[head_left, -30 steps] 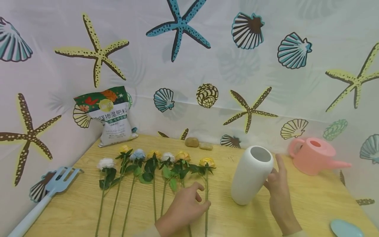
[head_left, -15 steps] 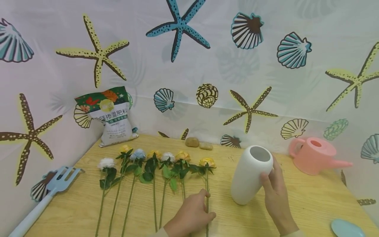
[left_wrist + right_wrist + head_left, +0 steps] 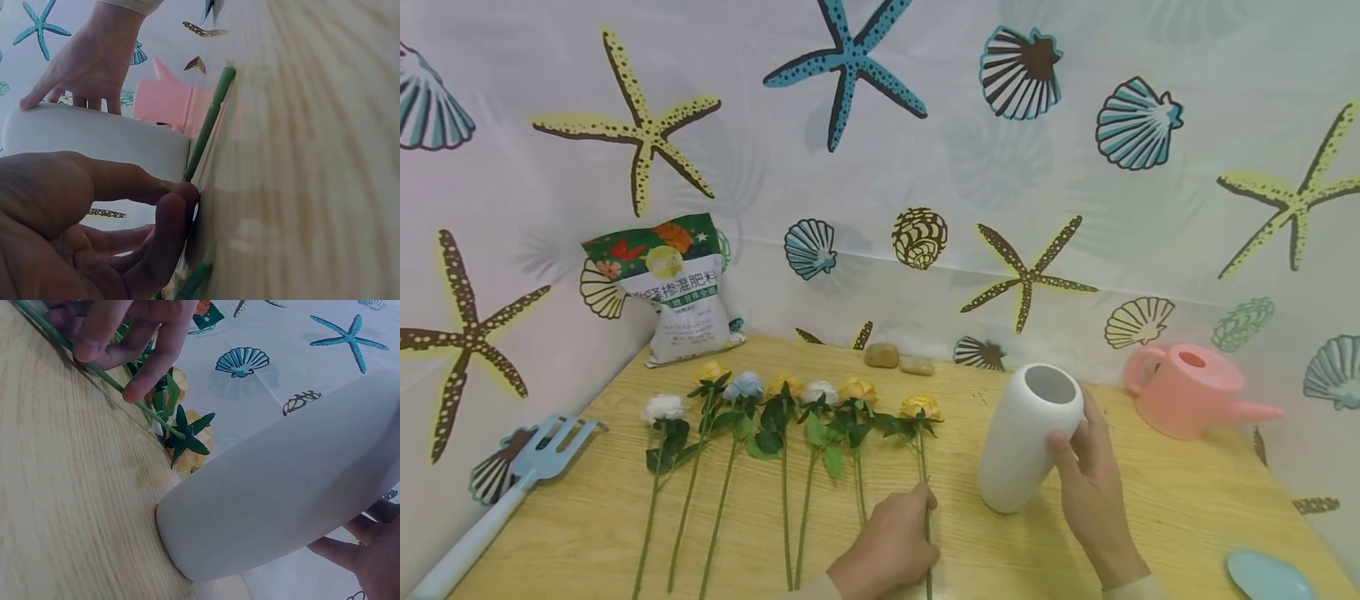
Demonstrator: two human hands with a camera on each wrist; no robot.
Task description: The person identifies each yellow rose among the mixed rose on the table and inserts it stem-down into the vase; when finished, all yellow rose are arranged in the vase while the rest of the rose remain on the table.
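Observation:
My left hand (image 3: 891, 542) is low over the wooden table, pinching the green stem (image 3: 211, 125) of the rightmost yellow rose (image 3: 922, 407) between thumb and fingers. That rose lies with its bloom pointing away from me. A tall white vase (image 3: 1018, 442) stands on the table to the right of it, its round mouth facing up. My right hand (image 3: 1093, 496) holds the vase from the right side, thumb on the near face and fingers going behind. In the right wrist view, the vase (image 3: 269, 494) hides part of those fingers.
Several more roses, among them a white one (image 3: 663, 408) and a blue one (image 3: 744, 386), lie in a row leftward. A blue garden fork (image 3: 542, 458), fertilizer bag (image 3: 681, 300), stones (image 3: 882, 356), pink watering can (image 3: 1187, 392) and light-blue scoop-shaped piece (image 3: 1268, 575) lie around the edges.
My left hand has moved right and closed its fingers on the yellow rose's stem. My right hand, earlier with fingers spread at the vase's side, now grips it.

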